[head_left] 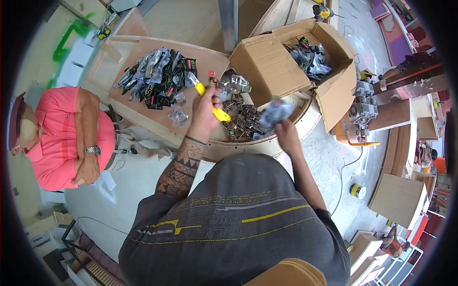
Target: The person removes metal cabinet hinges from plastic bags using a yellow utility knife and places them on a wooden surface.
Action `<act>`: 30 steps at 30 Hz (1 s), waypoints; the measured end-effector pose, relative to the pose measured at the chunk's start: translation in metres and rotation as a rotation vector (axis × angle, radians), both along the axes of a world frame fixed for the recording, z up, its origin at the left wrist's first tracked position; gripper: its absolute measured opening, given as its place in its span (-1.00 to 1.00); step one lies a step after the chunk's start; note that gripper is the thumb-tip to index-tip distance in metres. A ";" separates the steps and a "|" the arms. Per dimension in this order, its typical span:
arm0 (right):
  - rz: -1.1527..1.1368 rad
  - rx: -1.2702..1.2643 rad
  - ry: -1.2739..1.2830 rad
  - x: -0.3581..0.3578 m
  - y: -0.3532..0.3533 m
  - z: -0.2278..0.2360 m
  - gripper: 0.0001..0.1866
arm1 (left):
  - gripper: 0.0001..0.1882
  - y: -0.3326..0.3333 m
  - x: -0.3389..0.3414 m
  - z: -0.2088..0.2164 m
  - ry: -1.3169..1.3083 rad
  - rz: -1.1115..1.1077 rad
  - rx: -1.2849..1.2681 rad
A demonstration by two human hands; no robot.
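My left hand (204,112) is closed around a yellow utility knife (221,114), its tip toward the upper left. In my right hand (288,137) is a small plastic packet (276,113), smeared by motion, pinched at its lower edge. Between and below the two hands lies a heap of small brassy metal fittings (243,119) on the curved wooden bench (143,119). Several crumpled clear bags (177,116) lie left of my left hand. Behind it, a clear plastic bag (235,83) and a small red item (212,74) rest close to the heap.
A large pile of black and clear packets (160,76) covers the bench's left side. An open cardboard box (272,62) with more packets stands at the right. At far left, a person in a pink shirt (71,128) stands with folded arms. A yellow drill (323,12) lies beyond the box.
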State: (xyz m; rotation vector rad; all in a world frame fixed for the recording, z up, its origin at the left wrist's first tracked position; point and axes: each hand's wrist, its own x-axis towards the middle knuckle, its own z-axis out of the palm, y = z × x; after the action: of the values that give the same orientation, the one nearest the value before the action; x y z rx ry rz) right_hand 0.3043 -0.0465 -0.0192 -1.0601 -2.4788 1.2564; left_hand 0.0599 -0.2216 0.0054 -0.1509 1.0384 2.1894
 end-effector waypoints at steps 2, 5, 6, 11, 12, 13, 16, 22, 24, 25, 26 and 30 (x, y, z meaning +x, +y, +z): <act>-0.206 -0.229 0.154 0.023 0.016 -0.007 -0.70 | -0.84 -0.007 -0.010 -0.006 0.096 -0.035 -0.173; -0.357 -0.427 0.264 0.040 0.034 -0.002 -0.72 | -0.81 -0.002 -0.008 -0.021 0.166 -0.130 -0.428; -0.363 -0.434 0.339 0.041 0.033 -0.003 -0.73 | -0.79 0.002 -0.005 -0.029 0.137 -0.182 -0.506; -0.377 -0.377 0.373 0.045 0.031 -0.011 -0.74 | -0.83 0.023 0.008 -0.066 0.156 -0.341 -0.523; -0.378 -0.377 0.373 0.045 0.029 -0.010 -0.74 | -0.86 0.024 0.012 -0.069 0.183 -0.341 -0.537; -0.332 -0.347 0.326 0.045 0.026 -0.010 -0.73 | -0.87 0.026 0.013 -0.070 0.212 -0.343 -0.550; -0.273 -0.301 0.252 0.048 0.024 -0.011 -0.71 | -0.88 0.016 0.005 -0.066 0.336 -0.323 -0.530; -0.268 -0.195 0.281 0.054 0.028 -0.014 -0.74 | -0.78 -0.021 0.001 -0.040 0.607 -0.331 -0.796; -0.284 -0.227 0.296 0.054 0.034 -0.018 -0.76 | -0.76 -0.031 0.017 -0.042 1.043 -0.510 -0.703; -0.264 -0.213 0.229 0.051 0.036 -0.011 -0.76 | -0.73 -0.035 0.029 -0.043 1.035 -0.660 -0.752; -0.266 -0.214 0.226 0.049 0.037 -0.009 -0.76 | -0.72 -0.033 0.044 -0.024 1.077 -0.812 -0.746; -0.249 -0.174 0.273 0.033 0.029 0.001 -0.76 | -0.71 -0.022 0.087 -0.065 1.407 -0.834 -0.844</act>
State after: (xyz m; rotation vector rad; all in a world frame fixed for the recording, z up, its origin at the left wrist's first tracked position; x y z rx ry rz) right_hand 0.3370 -0.0172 -0.0184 -1.1109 -2.0003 1.4461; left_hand 0.1467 -0.2440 -0.0599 1.3497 2.1343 0.7480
